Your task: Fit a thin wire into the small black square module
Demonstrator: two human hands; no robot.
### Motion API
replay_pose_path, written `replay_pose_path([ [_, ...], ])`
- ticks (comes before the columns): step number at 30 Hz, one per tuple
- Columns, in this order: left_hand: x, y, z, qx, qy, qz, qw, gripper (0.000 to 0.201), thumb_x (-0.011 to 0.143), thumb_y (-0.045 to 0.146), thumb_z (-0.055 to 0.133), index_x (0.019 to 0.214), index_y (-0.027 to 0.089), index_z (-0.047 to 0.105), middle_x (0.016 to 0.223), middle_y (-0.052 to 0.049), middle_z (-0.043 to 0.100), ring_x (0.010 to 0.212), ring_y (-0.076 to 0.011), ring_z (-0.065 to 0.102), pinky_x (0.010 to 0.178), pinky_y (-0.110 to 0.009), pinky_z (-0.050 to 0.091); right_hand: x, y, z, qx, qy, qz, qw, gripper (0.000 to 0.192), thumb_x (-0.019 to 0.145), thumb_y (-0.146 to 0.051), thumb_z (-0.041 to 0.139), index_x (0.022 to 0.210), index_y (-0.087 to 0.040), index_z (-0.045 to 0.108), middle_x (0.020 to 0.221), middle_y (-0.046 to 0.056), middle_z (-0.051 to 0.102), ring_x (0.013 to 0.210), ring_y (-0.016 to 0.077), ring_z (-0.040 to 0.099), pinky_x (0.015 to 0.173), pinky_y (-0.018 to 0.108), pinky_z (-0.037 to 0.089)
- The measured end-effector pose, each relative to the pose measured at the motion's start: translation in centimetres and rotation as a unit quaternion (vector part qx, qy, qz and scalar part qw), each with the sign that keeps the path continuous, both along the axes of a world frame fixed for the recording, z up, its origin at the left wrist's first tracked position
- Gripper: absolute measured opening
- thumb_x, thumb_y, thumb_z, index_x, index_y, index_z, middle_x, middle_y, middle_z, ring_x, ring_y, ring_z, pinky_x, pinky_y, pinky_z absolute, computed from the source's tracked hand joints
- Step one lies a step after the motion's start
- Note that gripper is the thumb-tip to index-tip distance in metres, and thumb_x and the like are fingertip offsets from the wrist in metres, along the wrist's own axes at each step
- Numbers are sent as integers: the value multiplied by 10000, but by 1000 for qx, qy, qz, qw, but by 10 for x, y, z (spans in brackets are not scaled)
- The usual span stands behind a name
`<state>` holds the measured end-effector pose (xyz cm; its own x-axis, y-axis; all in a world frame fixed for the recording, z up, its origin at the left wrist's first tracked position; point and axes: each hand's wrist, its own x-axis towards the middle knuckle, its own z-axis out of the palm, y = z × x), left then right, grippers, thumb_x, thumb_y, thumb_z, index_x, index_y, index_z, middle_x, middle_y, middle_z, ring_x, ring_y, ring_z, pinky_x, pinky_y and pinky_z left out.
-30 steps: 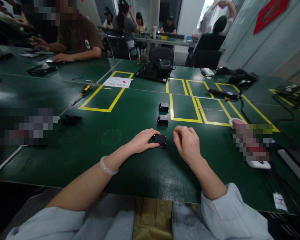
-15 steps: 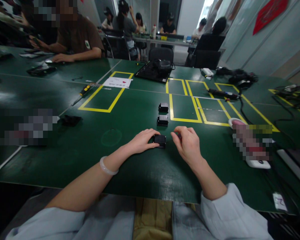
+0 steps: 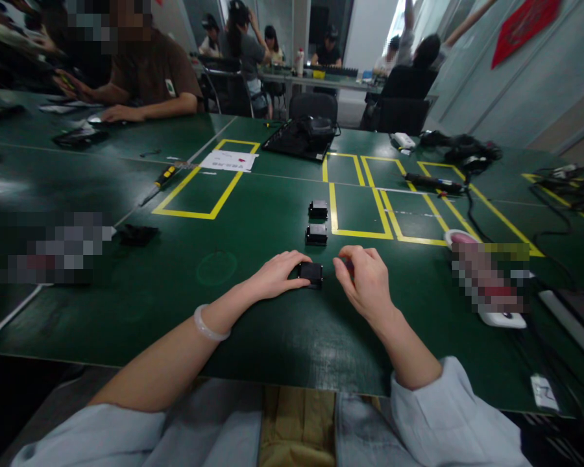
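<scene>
The left hand (image 3: 278, 274) holds a black block (image 3: 313, 273) on the counter (image 3: 272, 344) — right hand (image 3: 368, 279) at its three o'clock, grip unclear; two more blocks (image 3: 316, 234) at twelve.

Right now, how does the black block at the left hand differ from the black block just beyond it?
The near block has the left hand on it, thumb and fingers at its left end; the middle block is untouched.
The near block's top looks dark; the middle block's looks paler and greyer.
Shared: both are black, boxy and on the green table.
</scene>
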<state>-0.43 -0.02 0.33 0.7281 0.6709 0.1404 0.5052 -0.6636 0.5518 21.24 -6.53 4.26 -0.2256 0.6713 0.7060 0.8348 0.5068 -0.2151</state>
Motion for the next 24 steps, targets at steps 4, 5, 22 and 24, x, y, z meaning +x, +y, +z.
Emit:
replay_pose_path([
  [4, -1, 0, 0, -3, 0, 0, 1000, 380, 891, 443, 603, 1196, 222, 553, 1122, -74, 610, 1035, -246, 566, 892, -368, 442, 2, 2, 0, 8, -1, 4, 1000, 73, 920, -259, 522, 869, -209, 536, 683, -8, 602, 599, 137, 505, 671, 290, 390],
  [5, -1, 0, 0, -4, -2, -1, 1000, 380, 891, 441, 604, 1198, 222, 553, 1124, -74, 609, 1036, -246, 565, 892, -368, 442, 2, 2, 0, 10, 0, 3, 1000, 60, 921, -239, 511, 877, -208, 536, 699, -3, 612, 605, 138, 509, 673, 288, 391],
  [22, -1, 1, -1, 4, 6, 0, 1000, 380, 889, 429, 615, 1195, 213, 547, 1120, -68, 606, 1035, -243, 563, 880, -352, 442, 3, 2, 2, 17, -33, -9, 999, 62, 939, -221, 485, 908, -206, 536, 724, 0, 641, 612, 136, 528, 691, 290, 399],
  [24, -1, 1, -2, 1, 6, -1, 1000, 380, 891, 432, 612, 1196, 215, 547, 1116, -66, 607, 1027, -242, 565, 876, -352, 443, 2, 2, 2, 25, -23, -8, 999, 86, 927, -163, 465, 967, -194, 534, 765, 14, 659, 636, 142, 545, 689, 290, 405],
])
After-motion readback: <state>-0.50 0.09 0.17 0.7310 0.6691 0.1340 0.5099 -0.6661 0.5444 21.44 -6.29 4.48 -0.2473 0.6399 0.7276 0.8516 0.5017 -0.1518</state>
